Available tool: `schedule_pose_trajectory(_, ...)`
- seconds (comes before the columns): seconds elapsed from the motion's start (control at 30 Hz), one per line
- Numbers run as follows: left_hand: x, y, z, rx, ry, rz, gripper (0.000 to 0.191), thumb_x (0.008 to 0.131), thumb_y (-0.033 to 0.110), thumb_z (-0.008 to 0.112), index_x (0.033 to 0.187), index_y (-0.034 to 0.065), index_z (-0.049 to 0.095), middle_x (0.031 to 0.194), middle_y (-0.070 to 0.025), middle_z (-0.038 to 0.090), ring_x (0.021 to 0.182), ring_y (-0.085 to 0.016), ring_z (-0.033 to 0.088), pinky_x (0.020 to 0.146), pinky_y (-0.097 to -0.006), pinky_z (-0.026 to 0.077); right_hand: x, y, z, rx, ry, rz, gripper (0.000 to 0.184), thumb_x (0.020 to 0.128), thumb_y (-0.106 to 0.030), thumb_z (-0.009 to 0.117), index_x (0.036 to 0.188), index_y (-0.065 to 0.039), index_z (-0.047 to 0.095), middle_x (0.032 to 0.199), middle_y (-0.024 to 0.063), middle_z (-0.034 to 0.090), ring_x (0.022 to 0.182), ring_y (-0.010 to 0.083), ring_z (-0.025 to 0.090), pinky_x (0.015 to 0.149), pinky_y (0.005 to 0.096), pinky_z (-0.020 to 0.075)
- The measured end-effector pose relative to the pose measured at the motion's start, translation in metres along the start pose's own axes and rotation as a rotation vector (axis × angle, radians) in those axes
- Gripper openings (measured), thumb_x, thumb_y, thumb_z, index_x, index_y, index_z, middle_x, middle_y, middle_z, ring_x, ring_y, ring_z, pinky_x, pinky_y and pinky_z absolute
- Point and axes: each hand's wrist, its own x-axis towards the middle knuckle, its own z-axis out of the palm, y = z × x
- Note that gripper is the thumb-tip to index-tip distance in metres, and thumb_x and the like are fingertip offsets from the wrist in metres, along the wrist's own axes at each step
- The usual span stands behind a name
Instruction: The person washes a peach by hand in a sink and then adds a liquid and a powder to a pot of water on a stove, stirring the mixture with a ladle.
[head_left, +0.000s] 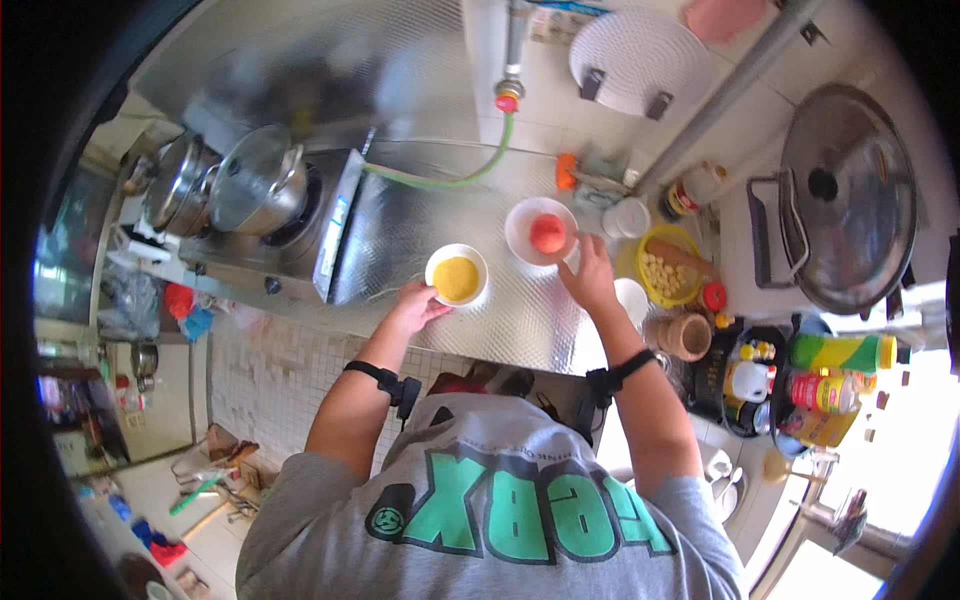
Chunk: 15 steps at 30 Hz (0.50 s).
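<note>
With my left hand (424, 304) I hold the near left rim of a small white bowl (457, 275) of yellow grainy food, at the middle of the metal-covered counter (390, 225). The fingers of my right hand (589, 274) are at the right rim of a larger white bowl (517, 236), which has a round red thing (547, 233) in it, perhaps a tomato or a peeled fruit. This bowl stands behind and to the right of the small one. Just right of my right hand is another white bowl (631, 301), partly hidden by it.
A gas stove (304, 247) with a lidded steel pot (259, 184) is at the left. A green hose (465, 180) crosses the counter's back. A yellow basket (667, 296) of pale cloves, a white container (628, 217), a wooden mortar (686, 335) and bottles (825, 391) stand at the right.
</note>
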Motion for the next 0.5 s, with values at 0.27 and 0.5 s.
schedule_pose_trajectory(0.27, -0.043, 0.003, -0.026, -0.028, 0.042, 0.056, 0.029, 0.082, 0.006, 0.051, 0.111, 0.0015, 0.051, 0.102, -0.0138, 0.059, 0.088, -0.027, 0.062, 0.077, -0.0379, 0.054, 0.002, -0.010, 0.025, 0.348, 0.020, 0.068, 0.033, 0.068, -0.012, 0.069, 0.097, -0.003, 0.055, 0.088, 0.0197, 0.057, 0.082, 0.0367, 0.057, 0.075, 0.0428, 0.0474)
schedule_pose_trajectory(0.5, -0.119, 0.020, -0.097, 0.001, 0.024, 0.100, 0.037, 0.082, 0.010, 0.053, 0.118, 0.0019, 0.047, 0.109, -0.0129, 0.057, 0.094, -0.025, 0.061, 0.078, -0.0357, 0.053, 0.016, -0.087, 0.063, 0.228, -0.118, -0.118, 0.023, 0.075, -0.017, 0.068, 0.091, -0.003, 0.059, 0.080, 0.0175, 0.057, 0.067, 0.0279, 0.058, 0.063, 0.0377, 0.0482)
